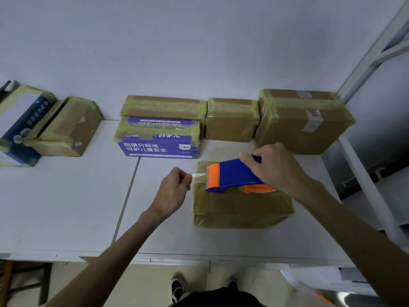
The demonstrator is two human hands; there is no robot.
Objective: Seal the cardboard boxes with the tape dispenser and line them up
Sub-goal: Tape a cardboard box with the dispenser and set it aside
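A flat brown cardboard box wrapped in yellowish tape lies on the white table in front of me. My right hand grips the handle of a blue and orange tape dispenser, which sits over the box's top near its left edge. My left hand pinches the free end of clear tape that stretches from the dispenser's mouth, just left of the box.
Along the wall stand taped boxes: a purple printed box with a brown box behind it, a small brown box, and a larger brown box. Two more boxes lie at far left. A metal rack stands to the right.
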